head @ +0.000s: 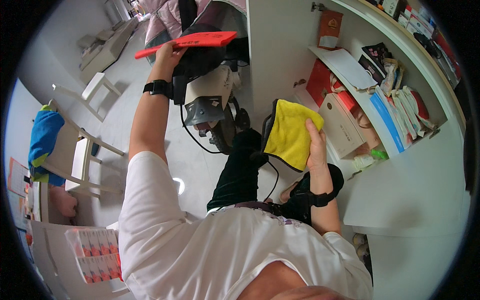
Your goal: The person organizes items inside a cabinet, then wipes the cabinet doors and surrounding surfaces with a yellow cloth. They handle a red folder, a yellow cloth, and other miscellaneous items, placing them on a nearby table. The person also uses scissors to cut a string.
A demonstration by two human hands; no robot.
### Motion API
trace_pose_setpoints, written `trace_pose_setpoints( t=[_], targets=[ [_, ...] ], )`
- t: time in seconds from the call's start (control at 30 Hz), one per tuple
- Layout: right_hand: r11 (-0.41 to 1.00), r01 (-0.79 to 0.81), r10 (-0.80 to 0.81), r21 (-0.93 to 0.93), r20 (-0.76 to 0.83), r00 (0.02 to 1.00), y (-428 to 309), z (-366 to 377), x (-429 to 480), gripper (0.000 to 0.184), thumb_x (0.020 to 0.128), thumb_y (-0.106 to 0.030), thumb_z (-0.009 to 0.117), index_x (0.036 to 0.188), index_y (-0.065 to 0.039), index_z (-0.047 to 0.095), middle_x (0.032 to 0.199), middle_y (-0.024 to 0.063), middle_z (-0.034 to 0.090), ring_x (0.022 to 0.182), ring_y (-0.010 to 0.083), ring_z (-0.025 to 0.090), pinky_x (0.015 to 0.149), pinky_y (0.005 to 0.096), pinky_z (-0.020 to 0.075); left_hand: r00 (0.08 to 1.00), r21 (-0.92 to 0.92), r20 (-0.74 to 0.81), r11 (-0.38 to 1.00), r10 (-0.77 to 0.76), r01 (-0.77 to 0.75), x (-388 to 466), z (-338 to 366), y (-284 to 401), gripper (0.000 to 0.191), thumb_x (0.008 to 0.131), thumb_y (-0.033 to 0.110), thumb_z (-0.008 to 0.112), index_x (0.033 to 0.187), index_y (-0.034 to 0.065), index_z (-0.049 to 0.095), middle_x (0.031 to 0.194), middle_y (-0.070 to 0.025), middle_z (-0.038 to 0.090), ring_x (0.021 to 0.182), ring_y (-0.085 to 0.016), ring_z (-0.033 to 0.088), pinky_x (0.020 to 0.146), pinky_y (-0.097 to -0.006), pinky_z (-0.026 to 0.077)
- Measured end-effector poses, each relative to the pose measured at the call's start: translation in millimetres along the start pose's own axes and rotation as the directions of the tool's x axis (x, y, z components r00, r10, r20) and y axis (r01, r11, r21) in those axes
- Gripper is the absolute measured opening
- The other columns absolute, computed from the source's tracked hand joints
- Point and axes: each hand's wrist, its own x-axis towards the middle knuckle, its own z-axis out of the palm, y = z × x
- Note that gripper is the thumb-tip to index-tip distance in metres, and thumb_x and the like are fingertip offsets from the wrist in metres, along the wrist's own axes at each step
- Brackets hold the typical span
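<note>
My left hand (pixel 169 54) grips a flat red packet (pixel 204 39) that bears dark writing. It is held out over the black seat (pixel 200 60) of a scooter. In my right hand (pixel 317 144) is a folded yellow microfibre cloth (pixel 290 131) with dark grey edging, the thumb lying on its yellow face. This cloth is in front of an open cabinet, to the left of a pale cardboard box (pixel 341 125) on the lower shelf. Black straps with cables circle both wrists.
The scooter's rear wheel (pixel 224 131) stands beyond my legs. A cabinet shelf (pixel 339 77) at the right holds papers and several packets. White chairs (pixel 78 165) stand at the left, one with a blue towel (pixel 47 138). Wrapped tissue packs (pixel 95 255) lie at lower left.
</note>
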Motion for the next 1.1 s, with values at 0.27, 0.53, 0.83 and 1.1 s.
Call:
trace_pose_setpoints(
  t=[0.27, 0.53, 0.83, 1.1],
  targets=[
    [1.000, -0.006, 0.008, -0.024, 0.102, 0.995, -7.3, -0.2, -26.4, 0.042, 0.097, -0.034, 0.057, 0.123, -0.001, 0.054, 0.116, 0.0068, 0.062, 0.102, 0.0145, 0.061, 0.086, 0.0279, 0.0504, 0.997, 0.322, 0.077, 0.946, 0.018, -0.042, -28.9, -23.4, 23.7, 0.057, 0.085, 0.027, 0.073, 0.125, -0.0037, 0.046, 0.124, -0.0262, 0.053, 0.108, -0.041, 0.058, 0.093, -0.0514, 0.051],
    [0.999, 0.021, -0.025, 0.027, 0.152, 0.988, -37.3, 4.8, -66.5, 0.036, 0.099, -0.027, 0.054, 0.123, 0.000, 0.055, 0.117, 0.0065, 0.062, 0.104, 0.0141, 0.061, 0.089, 0.0279, 0.0490, 0.323, 0.442, 0.890, -0.785, 0.323, -0.434, -81.2, -13.5, -5.8, 0.046, 0.084, 0.036, 0.058, 0.130, 0.0268, 0.058, 0.132, -0.0072, 0.057, 0.123, -0.033, 0.050, 0.104, -0.0495, 0.035],
    [0.999, 0.008, -0.003, -0.032, 0.159, 0.987, -63.6, 17.8, -110.7, 0.034, 0.099, -0.022, 0.054, 0.124, 0.000, 0.056, 0.118, 0.0061, 0.063, 0.106, 0.0149, 0.061, 0.090, 0.0295, 0.0490, 0.773, 0.732, 0.573, -0.594, 0.273, -0.333, -50.5, -7.9, -6.8, 0.040, 0.090, 0.039, 0.048, 0.126, 0.0253, 0.059, 0.111, -0.0132, 0.067, 0.103, -0.036, 0.063, 0.088, -0.0481, 0.048],
    [0.698, 0.588, -0.563, -0.408, 0.196, 0.803, -134.6, -4.3, -214.6, 0.034, 0.095, -0.019, 0.058, 0.123, -0.001, 0.055, 0.115, 0.0054, 0.061, 0.103, 0.0135, 0.058, 0.088, 0.0292, 0.0476, 0.304, 0.275, 0.949, 0.256, 0.081, -0.927, -196.4, 108.1, -109.2, 0.062, 0.079, 0.007, 0.067, 0.138, 0.0029, 0.048, 0.132, -0.0207, 0.056, 0.124, -0.035, 0.051, 0.104, -0.0409, 0.040]
  ],
)
